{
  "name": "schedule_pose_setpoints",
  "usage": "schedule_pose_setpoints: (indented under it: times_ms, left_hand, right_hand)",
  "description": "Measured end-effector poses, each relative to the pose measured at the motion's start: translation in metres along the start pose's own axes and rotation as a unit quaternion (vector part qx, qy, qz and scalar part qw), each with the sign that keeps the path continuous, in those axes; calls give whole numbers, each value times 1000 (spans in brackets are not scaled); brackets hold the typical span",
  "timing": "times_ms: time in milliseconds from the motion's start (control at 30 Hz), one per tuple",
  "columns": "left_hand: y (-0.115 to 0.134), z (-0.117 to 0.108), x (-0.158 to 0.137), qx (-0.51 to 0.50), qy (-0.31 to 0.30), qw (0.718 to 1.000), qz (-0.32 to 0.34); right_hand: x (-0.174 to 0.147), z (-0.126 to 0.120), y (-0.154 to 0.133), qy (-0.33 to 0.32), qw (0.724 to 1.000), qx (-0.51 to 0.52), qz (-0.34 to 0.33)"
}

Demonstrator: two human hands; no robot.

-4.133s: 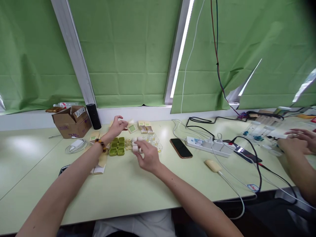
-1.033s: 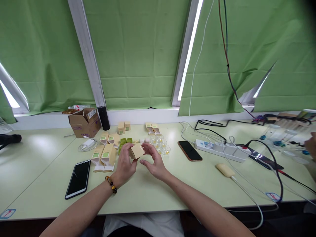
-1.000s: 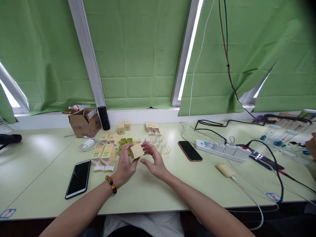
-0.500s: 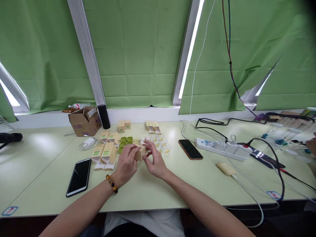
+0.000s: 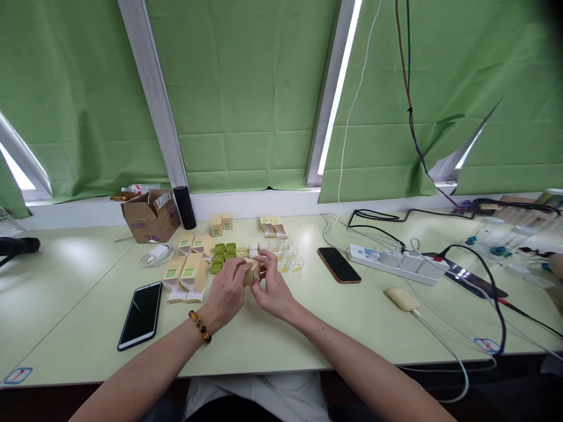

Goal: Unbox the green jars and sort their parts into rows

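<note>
A small tan cardboard box [image 5: 251, 274] is held between both hands above the table. My left hand [image 5: 229, 287] grips it from the left, fingers over its top. On the other side, my right hand [image 5: 271, 285] pinches it with thumb and fingers; part of the box is hidden there. Just behind the left hand sit several green square cups [image 5: 224, 253]. Clear plastic cups with yellow bits [image 5: 288, 258] lie beyond the right hand. Open tan boxes with green windows [image 5: 190, 274] stand to the left, their flaps folded out.
Two closed small boxes [image 5: 221, 223] and two open ones [image 5: 273, 226] stand at the back. Phones lie left [image 5: 141, 315] and right [image 5: 338, 265]. A power strip [image 5: 398, 265] with tangled cables spreads right. A brown carton [image 5: 152, 220] and black cylinder [image 5: 185, 208] stand back left.
The small box has turned slightly in my hands, and the right fingers have closed in further around it. At the far right edge, another person's hand has shifted slightly.
</note>
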State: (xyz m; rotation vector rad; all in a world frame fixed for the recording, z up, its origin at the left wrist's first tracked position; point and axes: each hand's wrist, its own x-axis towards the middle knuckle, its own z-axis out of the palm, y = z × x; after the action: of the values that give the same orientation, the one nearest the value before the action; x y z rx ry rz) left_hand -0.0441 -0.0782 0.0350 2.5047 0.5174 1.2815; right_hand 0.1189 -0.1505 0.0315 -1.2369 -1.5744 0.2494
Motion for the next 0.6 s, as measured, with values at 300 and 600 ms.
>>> schedule_pose_setpoints:
  times_ms: [300,600]
  left_hand:
    - [0,4,-2,153,5,987,53]
    - [-15,8,-1,0,59,997,-58]
  right_hand:
    - [0,4,3,30,999,23,-1]
    - [10,-10,-2,115,969,215,43]
